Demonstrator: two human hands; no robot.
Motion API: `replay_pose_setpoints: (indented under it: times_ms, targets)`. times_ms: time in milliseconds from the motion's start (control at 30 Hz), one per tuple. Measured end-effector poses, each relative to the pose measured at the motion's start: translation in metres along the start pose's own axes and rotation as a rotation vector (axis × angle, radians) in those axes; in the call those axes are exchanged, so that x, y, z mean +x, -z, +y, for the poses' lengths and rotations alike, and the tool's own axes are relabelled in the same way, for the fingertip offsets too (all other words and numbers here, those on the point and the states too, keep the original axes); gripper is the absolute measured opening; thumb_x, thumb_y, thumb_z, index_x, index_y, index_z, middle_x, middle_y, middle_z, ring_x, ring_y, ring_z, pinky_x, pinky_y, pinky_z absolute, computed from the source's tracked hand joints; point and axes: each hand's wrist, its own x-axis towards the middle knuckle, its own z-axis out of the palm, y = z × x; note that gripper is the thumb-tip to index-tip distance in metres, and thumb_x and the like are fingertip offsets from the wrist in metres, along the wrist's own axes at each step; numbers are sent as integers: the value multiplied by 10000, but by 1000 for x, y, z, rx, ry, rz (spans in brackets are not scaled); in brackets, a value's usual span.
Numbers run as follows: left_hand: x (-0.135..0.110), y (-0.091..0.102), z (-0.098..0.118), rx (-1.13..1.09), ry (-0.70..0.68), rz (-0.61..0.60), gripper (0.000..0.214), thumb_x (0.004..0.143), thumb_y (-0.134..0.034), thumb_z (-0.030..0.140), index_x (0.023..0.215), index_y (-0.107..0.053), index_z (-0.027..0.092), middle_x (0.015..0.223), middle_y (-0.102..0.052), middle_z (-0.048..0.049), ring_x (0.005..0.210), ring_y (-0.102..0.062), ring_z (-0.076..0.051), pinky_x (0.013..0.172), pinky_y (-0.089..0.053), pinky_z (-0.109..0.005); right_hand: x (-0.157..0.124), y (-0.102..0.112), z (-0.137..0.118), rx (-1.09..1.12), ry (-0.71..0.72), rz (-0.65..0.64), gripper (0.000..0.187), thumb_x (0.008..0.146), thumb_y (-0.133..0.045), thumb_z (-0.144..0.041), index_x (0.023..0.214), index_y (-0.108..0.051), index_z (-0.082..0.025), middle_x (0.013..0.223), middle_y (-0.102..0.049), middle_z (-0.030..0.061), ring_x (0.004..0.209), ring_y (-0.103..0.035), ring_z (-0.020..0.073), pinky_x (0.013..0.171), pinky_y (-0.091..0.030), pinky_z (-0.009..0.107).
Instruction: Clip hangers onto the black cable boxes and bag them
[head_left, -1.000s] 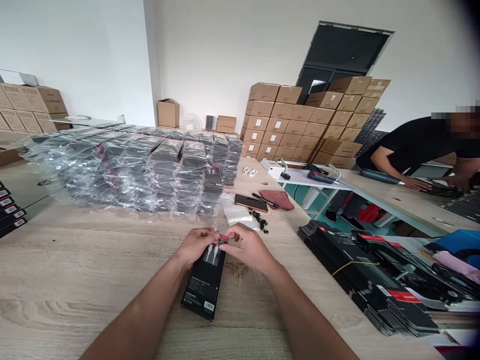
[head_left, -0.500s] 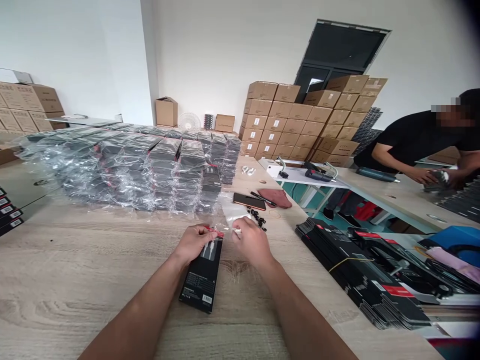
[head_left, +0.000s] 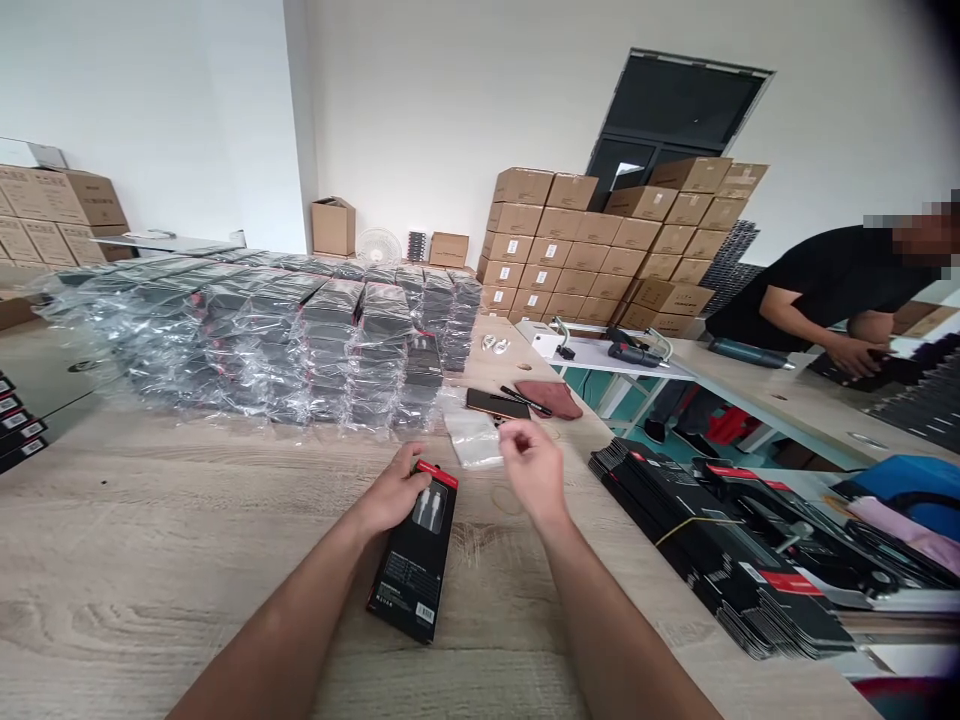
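A long black retail box (head_left: 411,565) with a red top tab and a window showing a white cable lies on the wooden table (head_left: 150,560). My left hand (head_left: 390,495) grips its upper end, thumb on the near edge. My right hand (head_left: 534,470) hovers off the table to the right of the box, fingers loosely curled and apart with nothing in them. Its fingertips are just right of a small pile of clear plastic bags (head_left: 472,440).
Stacks of plastic-wrapped boxes (head_left: 300,330) fill the table's far left. A phone (head_left: 498,404) and a maroon pouch (head_left: 551,397) lie beyond the bags. Flat black boxes (head_left: 712,540) are piled at the right edge. Cartons (head_left: 600,250) stand behind; a person in black (head_left: 825,285) works at another table.
My right hand has let go of the box's top and lifted up and to the right. My left hand stays on the box, which has shifted slightly.
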Motion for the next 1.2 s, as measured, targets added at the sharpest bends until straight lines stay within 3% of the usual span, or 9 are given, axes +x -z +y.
replay_pose_setpoints:
  times_ms: [67, 100, 167, 233, 333, 533, 667, 900, 1200]
  targets:
    - [-4, 2, 3, -184, 109, -18, 670, 697, -637, 179, 1317, -398, 269, 1173, -568, -60, 901, -595, -171, 786, -447, -273, 6, 10, 4, -19, -28, 191, 107, 797, -528, -247, 833, -602, -178, 752, -595, 23, 636, -533, 149, 610, -438, 266]
    - [-6, 3, 4, -283, 160, -54, 727, 682, -649, 161, 1338, -358, 275, 1172, -570, -66, 869, -609, -171, 764, -462, -279, 7, 12, 6, -50, -16, 221, 114, 798, -539, -262, 834, -607, -178, 752, -589, 24, 638, -530, 149, 614, -437, 267]
    - [-10, 4, 8, -456, 238, -161, 724, 660, -688, 157, 1310, -382, 248, 1114, -610, -75, 814, -634, -177, 732, -485, -291, 4, 10, 8, -98, 52, 122, 101, 799, -545, -255, 799, -617, -184, 750, -581, 25, 643, -525, 147, 624, -433, 267]
    - [-12, 4, 9, -568, 287, -229, 672, 636, -734, 158, 1245, -456, 208, 1039, -654, -82, 792, -651, -189, 727, -499, -301, -4, 0, 9, -98, 122, -82, 112, 810, -525, -232, 758, -617, -192, 745, -578, 25, 647, -524, 143, 630, -428, 262]
    - [-12, 4, 8, -622, 324, -229, 595, 608, -777, 162, 1157, -547, 176, 970, -687, -83, 781, -663, -195, 718, -513, -307, -16, -18, 10, -48, 127, -281, 119, 818, -523, -228, 752, -618, -201, 717, -578, 20, 644, -530, 143, 619, -423, 254]
    - [-7, 1, -1, -563, 333, -310, 423, 604, -793, 212, 992, -662, 105, 828, -712, -92, 663, -652, -172, 648, -511, -285, -22, -26, 7, 136, -52, -375, 193, 818, -564, -350, 713, -613, -196, 638, -604, 3, 586, -540, 142, 569, -428, 247]
    - [-5, -2, -4, -515, 349, -245, 400, 595, -799, 229, 942, -663, 83, 779, -704, -97, 634, -644, -169, 632, -500, -278, -22, -26, 4, 112, -53, -346, 269, 833, -548, -399, 667, -600, -194, 600, -593, -5, 569, -526, 139, 557, -415, 241]
    - [-6, -3, -5, -445, 346, -88, 773, 528, -842, 206, 1220, -500, 152, 1033, -653, -120, 812, -658, -217, 732, -511, -328, -24, -24, -3, -45, 18, -359, 305, 855, -538, -392, 628, -615, -203, 582, -603, -5, 552, -526, 134, 549, -395, 237]
    - [-4, -3, -3, -249, 230, 70, 754, 572, -820, 245, 1227, -458, 151, 1099, -610, -144, 855, -639, -217, 735, -506, -326, -21, -18, -5, -161, 257, -454, 193, 874, -538, -294, 738, -656, -225, 710, -634, 15, 668, -585, 145, 624, -423, 237]
